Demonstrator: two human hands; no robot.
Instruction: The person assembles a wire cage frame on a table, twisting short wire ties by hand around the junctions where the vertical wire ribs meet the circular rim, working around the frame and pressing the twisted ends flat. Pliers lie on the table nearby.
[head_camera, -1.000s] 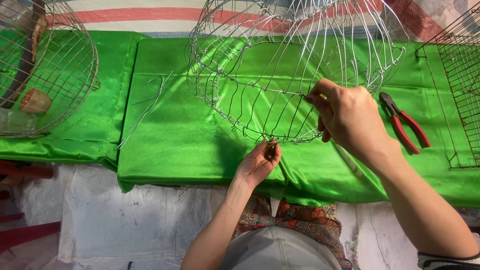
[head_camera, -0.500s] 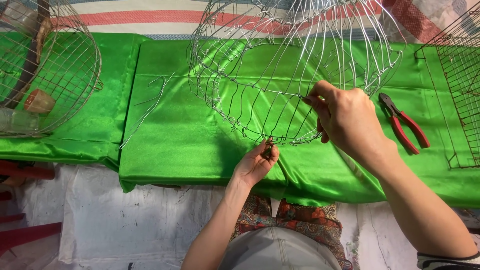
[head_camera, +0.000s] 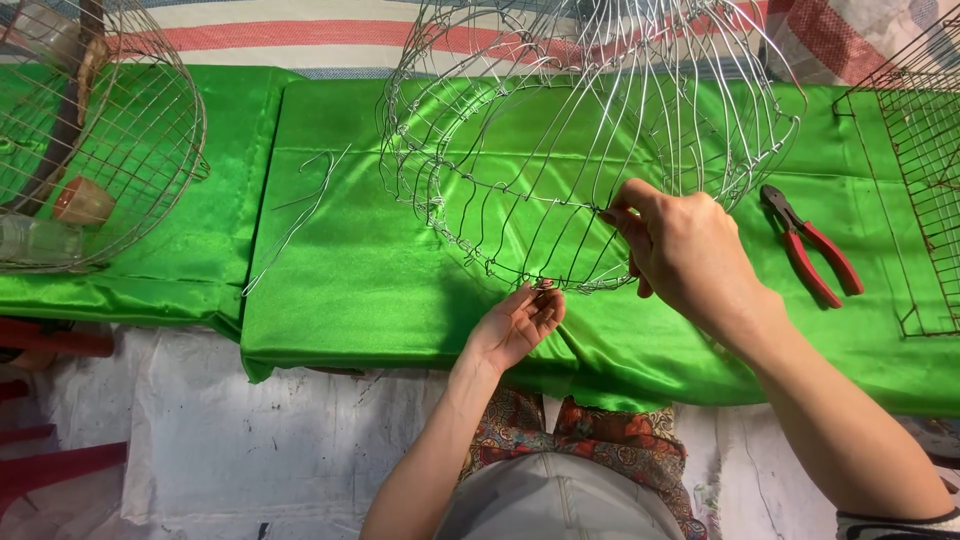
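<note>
A round wire basket frame of thin silvery wire rests tilted on a green satin cloth. My left hand reaches up from below and pinches the frame's lower rim between its fingertips. My right hand grips the same rim a little to the right, fingers curled around a wire. Both hands are on the near edge of the frame.
Red-handled pliers lie on the cloth right of my right hand. Loose bent wires lie to the left. A finished wire basket with objects inside stands far left. A flat wire grid lies at the right edge.
My left hand has shifted slightly on the lower rim. The frame and my right hand stay almost where they were.
</note>
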